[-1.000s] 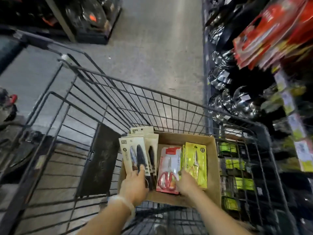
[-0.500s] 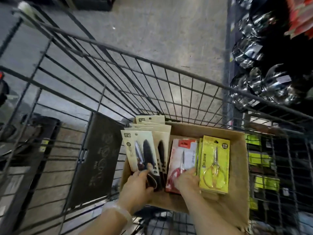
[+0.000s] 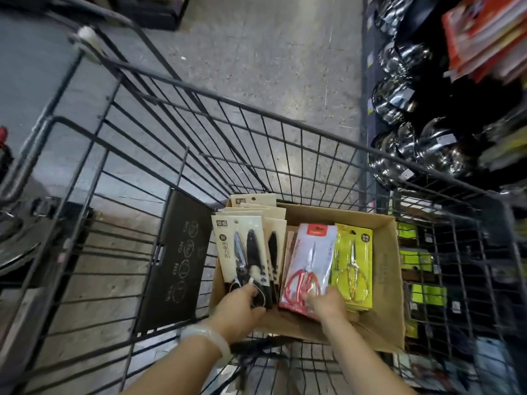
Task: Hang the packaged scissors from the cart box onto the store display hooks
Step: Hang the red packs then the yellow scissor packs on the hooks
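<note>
- Down in the wire cart (image 3: 199,115), a cardboard box (image 3: 385,269) is seen resting on the cart floor, toward the near right corner.
- Three groups of packaged scissors are stood on end inside the box, side by side, leaning back.
- At the left, a stack of cream-carded packs with black-handled scissors (image 3: 242,252) is fanned out, the front card carrying printed characters and a hang hole at the top.
- The bottom edge of that front pack is gripped by the left hand (image 3: 242,306); the thumb is laid over the handle loops and the fingers are curled in underneath, so the pack is pinched between them.
- A pale bangle (image 3: 205,337) is worn on the left wrist.
- In the middle, a white pack with a red header and red-handled scissors (image 3: 308,263) is tilted slightly to the right.
- Its lower right corner is met by the right hand (image 3: 328,306); the fingers are bent down and held close together over the pack's base, but whether the pack is truly clamped cannot be told from this angle.
- At the right, a yellow-green pack with gold-coloured scissors (image 3: 353,260) is stood just beside the red one, touching it.
- Outside the cart, on the right, shiny steel pots (image 3: 399,95) are lined up along a dark shelf, with red and orange packets (image 3: 484,32) hung above.
- A dark plastic flap (image 3: 176,260) is seen lying against the cart's mesh, just left of the box.
</note>
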